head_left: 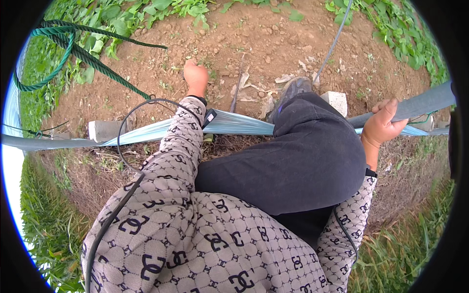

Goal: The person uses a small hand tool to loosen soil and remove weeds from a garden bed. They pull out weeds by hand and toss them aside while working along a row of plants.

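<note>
My left hand (196, 77) reaches down to the bare brown soil (220, 44), back of the hand towards me. Small green weeds (166, 86) grow beside it. Its fingertips are turned under and hidden, so whether they hold anything does not show. At the right, my right hand (384, 121) grips a thick grey pipe (425, 100). A blue plastic sheet (238, 123) stretches low across the ground under my left forearm. My bent leg in dark trousers (289, 157) crosses it, with the shoe (296, 89) on the soil.
Dark green rope (99, 66) hangs looped at the upper left. Pale blocks stand at the left (106, 131) and beside my shoe (336, 102). A thin grey rod (333, 45) slants down near the foot. Leafy plants (410, 40) border the soil. A black cable (122, 146) loops by my left arm.
</note>
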A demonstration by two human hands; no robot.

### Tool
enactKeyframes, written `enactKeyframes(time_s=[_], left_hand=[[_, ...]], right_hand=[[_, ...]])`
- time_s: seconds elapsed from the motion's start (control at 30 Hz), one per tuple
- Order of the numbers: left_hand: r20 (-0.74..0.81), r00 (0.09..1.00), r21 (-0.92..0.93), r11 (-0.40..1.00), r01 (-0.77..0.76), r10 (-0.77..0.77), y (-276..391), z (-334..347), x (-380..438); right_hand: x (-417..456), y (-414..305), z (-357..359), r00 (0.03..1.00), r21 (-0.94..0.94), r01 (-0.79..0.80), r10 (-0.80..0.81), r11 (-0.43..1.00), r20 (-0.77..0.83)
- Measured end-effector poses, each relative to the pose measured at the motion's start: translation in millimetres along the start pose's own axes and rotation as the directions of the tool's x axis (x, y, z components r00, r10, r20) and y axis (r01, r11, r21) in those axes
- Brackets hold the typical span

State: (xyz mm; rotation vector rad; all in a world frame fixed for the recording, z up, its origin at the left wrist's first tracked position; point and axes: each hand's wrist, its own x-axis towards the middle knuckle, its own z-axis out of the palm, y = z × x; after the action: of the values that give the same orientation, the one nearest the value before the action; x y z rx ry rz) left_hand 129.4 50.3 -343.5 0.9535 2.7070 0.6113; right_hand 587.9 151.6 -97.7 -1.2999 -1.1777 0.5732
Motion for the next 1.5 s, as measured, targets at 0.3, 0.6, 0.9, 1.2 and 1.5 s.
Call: enactKeyframes(time_s=[0.3,0.6,0.9,1.2,1.5], left_hand=[[0.299,0.951,-0.075,0.991,0.109,-0.082,-30,36,-45],[0.846,0.516,-0.334,0.886,0.322,0.132,102,-85,-83],[0.382,0.87,0.175,0.9,-0.399,0.312,92,22,59],[0.58,0.809,0.72,0.522,-0.457,-0.092,-81,11,143],[0.722,0.687,0.66,0.373,-0.652,-0.076,-47,23,106]], right_hand=[[-2,-2,6,0.999,0.019,0.022,-0.023,1.0,0.032],[0,9,-6,1.0,0.028,-0.01,0.01,1.0,0.02],[0,3,-1,0.999,0.041,0.003,-0.004,0.999,0.043],[-2,-2,9,0.999,0.124,0.0,-0.005,0.992,0.036],[-4,-6,8,0.999,0.082,0.024,-0.026,0.996,0.027]])
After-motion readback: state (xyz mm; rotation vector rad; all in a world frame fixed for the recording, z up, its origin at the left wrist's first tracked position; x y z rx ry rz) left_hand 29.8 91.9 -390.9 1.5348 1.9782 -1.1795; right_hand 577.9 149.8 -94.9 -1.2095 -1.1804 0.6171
